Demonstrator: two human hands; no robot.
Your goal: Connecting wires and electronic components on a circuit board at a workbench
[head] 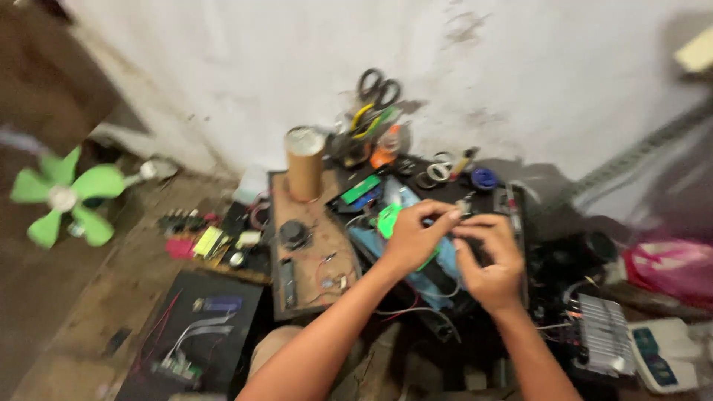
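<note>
- Left hand (411,239) is curled, its fingertips pinching a small dark part (466,210); the blur hides what the part is.
- Right hand (486,261) is closed over the same part from the near side, fingers bent, touching the left hand's fingertips.
- The part is small, black with a pale metallic bit, held over the middle of a black tray (512,204).
- Under the hands lie a bright green piece (386,220) and a blue sheet (448,260).
- A brown board (306,252) with wires lies just left of the tray; a cardboard tube (304,163) stands upright at its far edge.
- Scissors (377,90) stick up from a holder by the wall.
- A green fan (63,197) sits well apart on the floor, far left.
</note>
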